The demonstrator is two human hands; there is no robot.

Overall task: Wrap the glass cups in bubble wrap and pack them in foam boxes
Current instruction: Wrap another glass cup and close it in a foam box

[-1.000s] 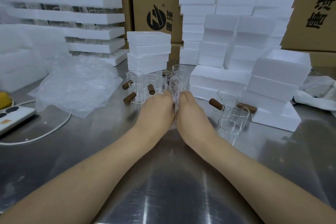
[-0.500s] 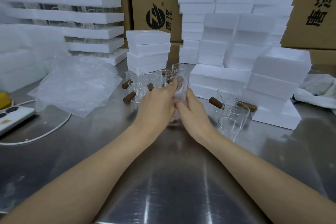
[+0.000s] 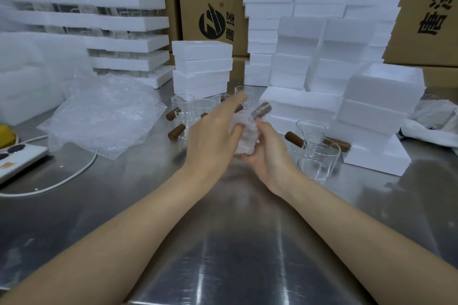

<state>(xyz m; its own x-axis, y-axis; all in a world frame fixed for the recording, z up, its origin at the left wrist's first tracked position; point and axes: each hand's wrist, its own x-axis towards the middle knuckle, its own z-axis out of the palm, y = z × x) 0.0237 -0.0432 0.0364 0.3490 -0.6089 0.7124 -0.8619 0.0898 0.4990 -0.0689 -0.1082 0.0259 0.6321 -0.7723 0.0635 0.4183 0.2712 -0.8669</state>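
Observation:
A glass cup wrapped in bubble wrap (image 3: 244, 137) is held above the steel table (image 3: 223, 242), its brown wooden handle (image 3: 261, 109) poking out at the upper right. My right hand (image 3: 269, 153) cradles the wrapped cup from below with fingers curled round it. My left hand (image 3: 213, 131) lies against its left side, thumb pressed into the wrap and fingers reaching over the top. Several bare glass cups (image 3: 187, 112) with wooden handles stand behind my hands. Two more cups (image 3: 318, 156) stand to the right. White foam boxes (image 3: 381, 111) are stacked right and behind.
A loose pile of bubble wrap sheets (image 3: 104, 116) lies at the left. A white power strip (image 3: 17, 158) with its cable sits at the left edge. Foam box stacks (image 3: 202, 67) and cardboard cartons (image 3: 210, 7) line the back. Crumpled white material (image 3: 436, 121) lies far right.
Both hands have lifted the wrapped cup off the table and turned it. The wooden handle now shows at the upper right, and my left fingers have stretched over the top.

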